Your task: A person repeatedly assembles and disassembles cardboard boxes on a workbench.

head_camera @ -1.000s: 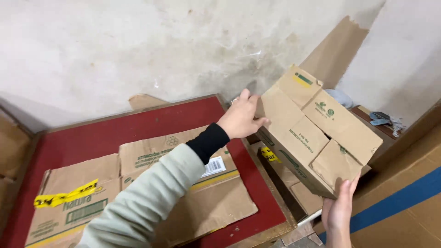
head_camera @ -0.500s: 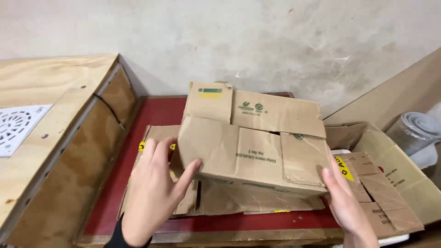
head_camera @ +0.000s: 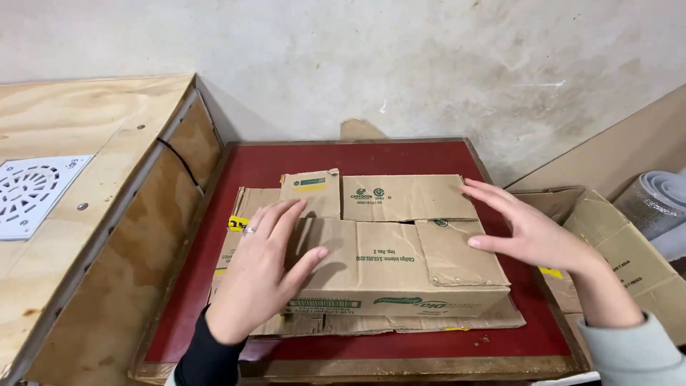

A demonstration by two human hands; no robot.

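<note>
A flattened brown cardboard box (head_camera: 400, 268) lies on top of other flat cardboard sheets (head_camera: 246, 207) on a red wooden table (head_camera: 400, 156). My left hand (head_camera: 264, 271) rests palm down on the box's left part, fingers spread, a ring on one finger. My right hand (head_camera: 525, 229) presses flat on the box's right side, fingers extended toward the middle. Neither hand grips anything. The box's upper flaps (head_camera: 407, 196) lie open and flat toward the wall.
A plywood crate (head_camera: 93, 214) with a white round-patterned grille (head_camera: 32, 193) stands at the left. More cardboard boxes (head_camera: 622, 243) and a silvery roll (head_camera: 661, 200) sit at the right. A stained plaster wall (head_camera: 429, 64) lies behind the table.
The box was held up at the right, carried over the red table, then laid flat on the stack. Both hands moved from its sides onto its top.
</note>
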